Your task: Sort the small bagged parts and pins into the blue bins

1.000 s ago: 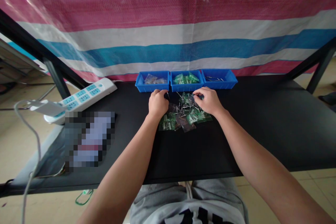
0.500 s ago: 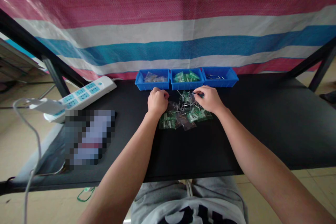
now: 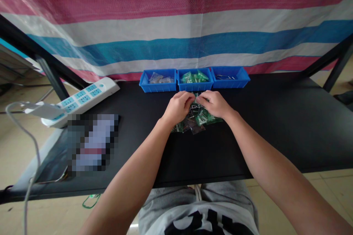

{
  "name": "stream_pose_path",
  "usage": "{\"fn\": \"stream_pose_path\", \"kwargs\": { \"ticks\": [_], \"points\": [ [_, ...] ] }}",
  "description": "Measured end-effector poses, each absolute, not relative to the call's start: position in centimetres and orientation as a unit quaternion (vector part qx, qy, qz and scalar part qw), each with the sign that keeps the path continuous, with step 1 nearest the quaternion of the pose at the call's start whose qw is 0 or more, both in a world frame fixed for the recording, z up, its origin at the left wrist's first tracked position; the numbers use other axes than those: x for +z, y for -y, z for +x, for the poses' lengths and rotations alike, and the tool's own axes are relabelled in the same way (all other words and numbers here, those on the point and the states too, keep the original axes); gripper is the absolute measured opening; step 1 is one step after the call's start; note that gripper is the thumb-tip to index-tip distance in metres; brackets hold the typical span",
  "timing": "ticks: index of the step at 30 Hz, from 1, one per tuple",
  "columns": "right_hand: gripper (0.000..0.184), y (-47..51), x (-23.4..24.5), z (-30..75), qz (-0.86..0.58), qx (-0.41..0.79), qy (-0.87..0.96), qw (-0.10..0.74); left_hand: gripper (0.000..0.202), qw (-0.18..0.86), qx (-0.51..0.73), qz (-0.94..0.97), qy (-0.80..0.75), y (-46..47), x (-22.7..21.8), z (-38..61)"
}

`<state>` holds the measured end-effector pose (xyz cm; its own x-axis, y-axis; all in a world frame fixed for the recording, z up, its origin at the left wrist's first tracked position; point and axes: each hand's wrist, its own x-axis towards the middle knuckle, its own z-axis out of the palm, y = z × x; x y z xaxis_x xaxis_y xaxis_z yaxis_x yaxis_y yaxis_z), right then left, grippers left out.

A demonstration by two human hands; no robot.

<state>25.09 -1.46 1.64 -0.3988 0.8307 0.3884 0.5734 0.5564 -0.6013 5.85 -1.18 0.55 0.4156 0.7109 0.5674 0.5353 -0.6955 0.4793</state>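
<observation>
Close together over the far side of a mixed pile, my left hand (image 3: 179, 107) and my right hand (image 3: 216, 103) have their fingertips nearly touching. Both sets of fingers are pinched; whatever they hold is too small or hidden to make out. Beneath them lie thin metal pins that look like rivets (image 3: 195, 110), green plastic packets (image 3: 205, 118) with pale pieces inside, and a clear packet (image 3: 197, 127). My left hand covers part of the pile's left side.
Behind the pile stand three blue bins: the left bin (image 3: 157, 87) holds clear packets, the middle bin (image 3: 195, 86) green packets, the right bin (image 3: 233, 82) a few metal pins. A white power strip (image 3: 82, 99) and a blurred-out phone-like object (image 3: 96, 141) lie on the left.
My left hand has moved right, from the pile's left edge to beside my right hand. My right hand has shifted slightly left. The camera view has tilted a little.
</observation>
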Motion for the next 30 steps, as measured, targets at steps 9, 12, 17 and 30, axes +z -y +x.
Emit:
{"fn": "stream_pose_path", "kwargs": {
  "ticks": [9, 12, 17, 30],
  "points": [
    [0.042, 1.70, 1.37, 24.96, -0.426, 0.306, 0.770, 0.363, 0.021, 0.156, 0.421, 0.820, -0.356, 1.48, 0.58, 6.09],
    [0.031, 1.56, 1.24, 24.96, -0.435, 0.312, 0.758, 0.374, 0.029, 0.161, 0.419, 0.815, -0.366, 1.34, 0.33, 6.08],
    [0.018, 1.42, 1.23, 24.85, -0.461, 0.292, 0.721, 0.426, 0.025, 0.161, 0.395, 0.805, -0.413, 1.26, 0.61, 6.02],
    [0.024, 1.55, 1.35, 24.78, -0.459, 0.313, 0.697, 0.454, 0.013, 0.165, 0.395, 0.791, -0.438, 1.19, 0.80, 5.94]
  ]
}}
